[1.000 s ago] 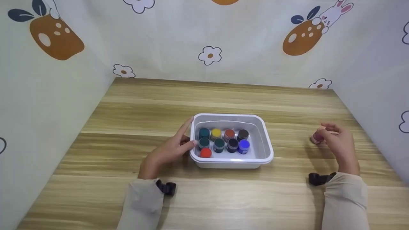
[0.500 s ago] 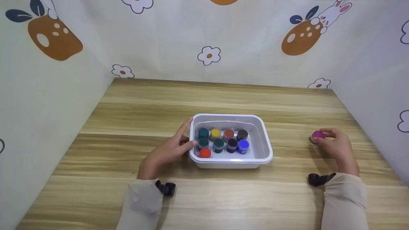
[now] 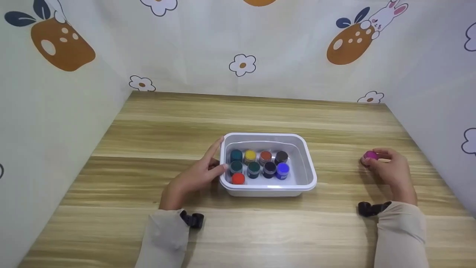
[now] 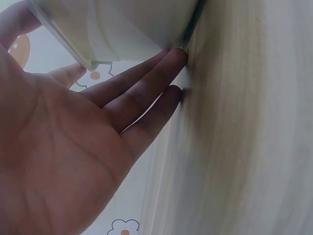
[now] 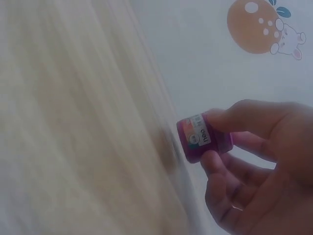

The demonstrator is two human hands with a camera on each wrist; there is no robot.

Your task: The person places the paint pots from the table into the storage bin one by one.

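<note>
My left hand [image 3: 195, 176] lies along the left side of a white plastic tub [image 3: 267, 190], thumb and index fingertip touching its rim. In the left wrist view its fingers [image 4: 142, 93] are extended, with fingertips by the tub's lower wall. At the right of the table my right hand [image 3: 394, 171] pinches a small purple paint jar [image 5: 198, 137] between thumb and fingers. The jar stands about upright, lid up, low over the tabletop; whether its base touches the wood I cannot tell. Several paint jars stand in the tub, among them a yellow one [image 3: 250, 155] and a blue one [image 3: 282, 169].
A red-lidded jar [image 3: 238, 178] is at the tub's front left corner, and bare tub floor shows on its right side. The wooden table [image 3: 178, 123] meets a patterned backdrop [image 3: 297, 67] at the back and both sides.
The purple jar, tilted and mostly behind my right fingers a second ago, has been turned upright with its lid facing up. My left hand and the tub keep their places.
</note>
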